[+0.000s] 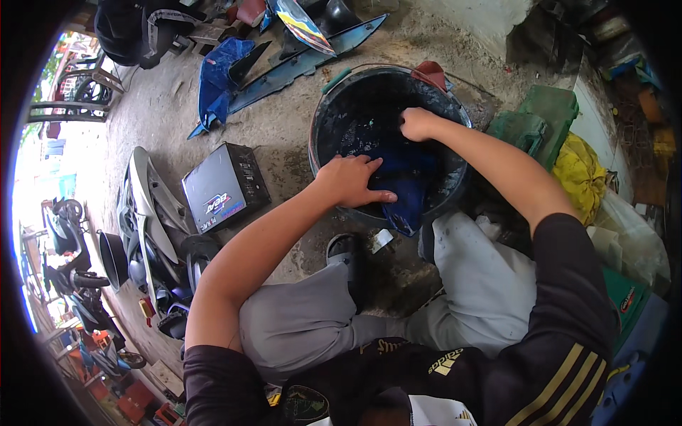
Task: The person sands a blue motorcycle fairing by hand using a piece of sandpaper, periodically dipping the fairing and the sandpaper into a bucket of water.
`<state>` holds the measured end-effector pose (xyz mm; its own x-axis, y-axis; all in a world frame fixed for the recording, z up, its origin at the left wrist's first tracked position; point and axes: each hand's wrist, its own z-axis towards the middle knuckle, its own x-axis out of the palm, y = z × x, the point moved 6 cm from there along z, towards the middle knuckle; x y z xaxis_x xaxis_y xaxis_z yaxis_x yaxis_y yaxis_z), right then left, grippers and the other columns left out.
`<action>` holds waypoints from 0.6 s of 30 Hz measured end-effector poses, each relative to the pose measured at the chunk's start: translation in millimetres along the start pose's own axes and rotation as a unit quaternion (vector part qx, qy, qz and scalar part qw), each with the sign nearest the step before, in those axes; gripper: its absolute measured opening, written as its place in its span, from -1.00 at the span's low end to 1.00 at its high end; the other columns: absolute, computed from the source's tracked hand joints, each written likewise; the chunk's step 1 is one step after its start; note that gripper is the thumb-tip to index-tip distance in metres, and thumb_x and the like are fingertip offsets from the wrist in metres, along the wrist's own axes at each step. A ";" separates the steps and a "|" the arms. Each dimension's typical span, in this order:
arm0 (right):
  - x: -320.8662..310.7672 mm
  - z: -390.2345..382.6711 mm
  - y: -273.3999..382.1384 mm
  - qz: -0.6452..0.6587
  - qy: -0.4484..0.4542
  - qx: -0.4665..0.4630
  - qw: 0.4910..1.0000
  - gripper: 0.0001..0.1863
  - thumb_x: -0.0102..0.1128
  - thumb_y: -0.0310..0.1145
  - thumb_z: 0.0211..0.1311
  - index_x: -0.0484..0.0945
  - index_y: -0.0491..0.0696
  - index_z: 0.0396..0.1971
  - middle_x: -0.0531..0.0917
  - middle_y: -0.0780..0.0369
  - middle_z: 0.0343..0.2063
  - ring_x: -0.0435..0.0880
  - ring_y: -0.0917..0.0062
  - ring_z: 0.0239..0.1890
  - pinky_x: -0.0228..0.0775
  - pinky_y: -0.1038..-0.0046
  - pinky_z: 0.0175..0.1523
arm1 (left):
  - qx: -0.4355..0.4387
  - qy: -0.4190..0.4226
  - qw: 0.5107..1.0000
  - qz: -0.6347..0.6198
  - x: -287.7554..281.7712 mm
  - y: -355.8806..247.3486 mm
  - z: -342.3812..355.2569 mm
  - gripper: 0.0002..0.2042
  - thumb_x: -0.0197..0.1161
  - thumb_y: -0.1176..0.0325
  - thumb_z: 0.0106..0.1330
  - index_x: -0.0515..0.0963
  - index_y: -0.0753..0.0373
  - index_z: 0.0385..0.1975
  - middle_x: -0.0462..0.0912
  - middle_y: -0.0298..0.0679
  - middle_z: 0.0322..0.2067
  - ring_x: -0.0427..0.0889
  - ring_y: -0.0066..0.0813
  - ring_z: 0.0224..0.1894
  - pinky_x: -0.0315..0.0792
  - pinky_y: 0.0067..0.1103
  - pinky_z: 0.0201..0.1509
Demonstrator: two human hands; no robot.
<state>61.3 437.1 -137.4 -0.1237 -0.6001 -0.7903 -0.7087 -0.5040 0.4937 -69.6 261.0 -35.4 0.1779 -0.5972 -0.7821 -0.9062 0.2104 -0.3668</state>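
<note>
A black bucket [321, 128] stands in front of me with dark wet contents. A dark blue plastic panel [408, 186] leans inside it, its narrow end reaching over the near rim. My left hand [352, 181] lies over the near left rim with fingers spread, fingertips and thumb touching the panel. Over the inside of the bucket, beyond the panel, my right hand [418, 124] is closed in a fist. Whatever it grips, if anything, is hidden in the dark interior.
Blue fairing pieces [220, 82] lie on the concrete beyond the bucket. To the left are a black box [226, 186] and grey motorcycle body parts [149, 206]. A green plastic case [547, 117] and yellow bag [579, 174] sit right. A red cloth [430, 73] hangs at the far rim.
</note>
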 end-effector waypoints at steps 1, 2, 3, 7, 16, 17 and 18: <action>16.6 5.5 -25.7 -0.070 0.057 0.042 0.995 -0.67 0.18 -0.32 0.26 0.80 -0.23 -0.19 0.81 -0.07 -0.20 0.84 0.10 -0.11 0.66 0.14 0.01 | 0.010 -0.003 1.000 -0.002 -0.3 -6.1 6.4 0.04 0.16 -0.57 0.27 0.40 0.23 0.51 0.53 0.08 0.38 0.58 0.06 0.36 0.43 -0.17 0.44; 25.1 6.5 -32.1 -0.135 0.115 0.076 0.981 -0.67 0.16 -0.34 0.26 0.78 -0.28 -0.22 0.81 -0.08 -0.19 0.84 0.13 -0.13 0.67 0.16 -0.02 | 0.011 0.001 1.000 0.001 -0.5 -8.0 7.1 0.04 0.16 -0.57 0.27 0.40 0.23 0.51 0.53 0.08 0.38 0.58 0.06 0.36 0.43 -0.17 0.44; 24.4 6.9 -37.2 -0.132 0.114 0.080 0.981 -0.67 0.16 -0.34 0.26 0.78 -0.28 -0.22 0.81 -0.08 -0.19 0.84 0.13 -0.13 0.67 0.16 -0.02 | 0.014 -0.004 1.000 0.000 -1.6 -11.7 9.8 0.04 0.16 -0.57 0.27 0.40 0.23 0.51 0.53 0.08 0.38 0.58 0.06 0.36 0.43 -0.16 0.44; 23.5 -10.3 -4.1 0.222 0.198 0.147 0.943 -0.75 0.19 -0.39 0.34 0.77 -0.22 -0.23 0.77 0.12 -0.40 0.76 0.36 -0.42 0.65 0.33 -0.27 | 0.005 0.001 1.000 -0.011 3.7 -4.3 3.9 0.02 0.16 -0.56 0.27 0.42 0.22 0.49 0.54 0.06 0.38 0.58 0.05 0.36 0.41 -0.17 0.45; -55.9 -121.6 103.8 0.189 0.273 -0.118 0.936 -0.70 0.16 -0.34 0.45 0.77 -0.20 -0.07 0.84 0.17 -0.23 0.80 0.47 -0.23 0.65 0.38 -0.06 | 0.019 -0.005 1.000 -0.002 -1.1 -3.7 -1.1 0.03 0.17 -0.57 0.26 0.38 0.19 0.52 0.47 0.01 0.45 0.52 0.01 0.43 0.36 -0.11 0.49; -48.9 -103.2 82.2 0.240 0.243 -0.047 0.939 -0.70 0.17 -0.34 0.42 0.78 -0.20 -0.09 0.84 0.16 -0.25 0.80 0.48 -0.24 0.64 0.37 -0.06 | 0.027 0.003 1.000 -0.007 -1.9 -5.8 -2.5 0.05 0.17 -0.58 0.24 0.37 0.18 0.53 0.46 0.01 0.46 0.51 0.01 0.43 0.35 -0.11 0.50; -41.0 -79.8 63.4 0.234 0.216 -0.012 0.948 -0.73 0.14 -0.41 0.42 0.75 -0.21 -0.09 0.82 0.22 -0.27 0.76 0.59 -0.20 0.62 0.45 0.00 | 0.026 0.005 1.000 -0.005 -1.4 -4.6 -3.6 0.05 0.17 -0.58 0.24 0.37 0.18 0.53 0.46 0.01 0.46 0.51 0.01 0.43 0.35 -0.11 0.50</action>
<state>76.8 380.2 -44.7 -0.1215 -0.9571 -0.2632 -0.6303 -0.1305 0.7653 -67.1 258.1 -30.8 0.1828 -0.6075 -0.7730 -0.8832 0.2439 -0.4006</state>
